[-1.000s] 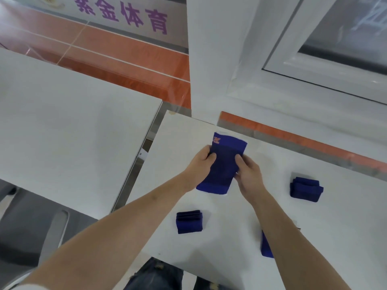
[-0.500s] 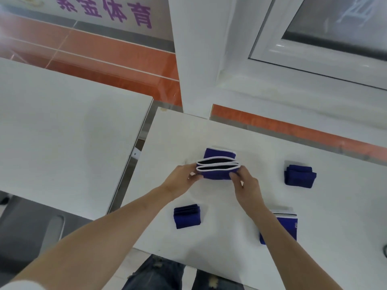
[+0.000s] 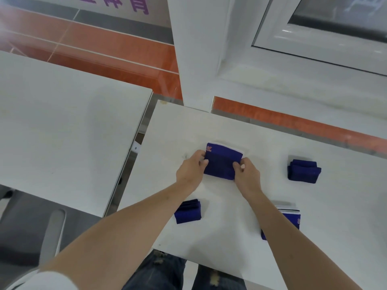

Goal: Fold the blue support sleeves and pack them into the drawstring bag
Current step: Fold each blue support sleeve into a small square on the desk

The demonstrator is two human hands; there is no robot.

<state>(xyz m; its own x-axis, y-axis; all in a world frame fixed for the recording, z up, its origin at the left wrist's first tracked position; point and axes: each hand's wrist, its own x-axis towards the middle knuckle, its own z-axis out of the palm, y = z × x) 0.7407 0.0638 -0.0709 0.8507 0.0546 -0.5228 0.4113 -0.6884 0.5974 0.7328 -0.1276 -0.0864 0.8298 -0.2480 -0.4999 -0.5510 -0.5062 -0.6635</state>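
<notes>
A blue support sleeve (image 3: 222,163) is held at frame centre on the white table (image 3: 240,130), w/ a white edge along its top and an orange logo at its upper-left corner. It is pinched at the left edge by the left hand (image 3: 191,169), thumb on top and fingers curled round the side. The right edge is pinched by the right hand (image 3: 247,174), fingers curled onto the cloth. Neither hand is spread wide; both are closed on the fabric.

Step in hand, as judged: folding of this sleeve, approx. mid-fold, since a darker band across the lower half suggests one layer is already doubled over.

Elsewhere on the table: a folded sleeve (image 3: 304,171) is seen at centre right, well apart from the hands. Another folded sleeve (image 3: 188,211) lies lower centre, just beside the left forearm. A flat sleeve w/ white trim (image 3: 290,218) lies lower right, partly hidden by the right forearm, prob. not yet folded.

No drawstring bag is seen anywhere in the frame.

Next move, as judged: the fold should be completed and pressed flat so it matches the other two bundles, then set down. After that the lower-right sleeve needs folding. The bag must be located before any packing; its opening will need widening.
</notes>
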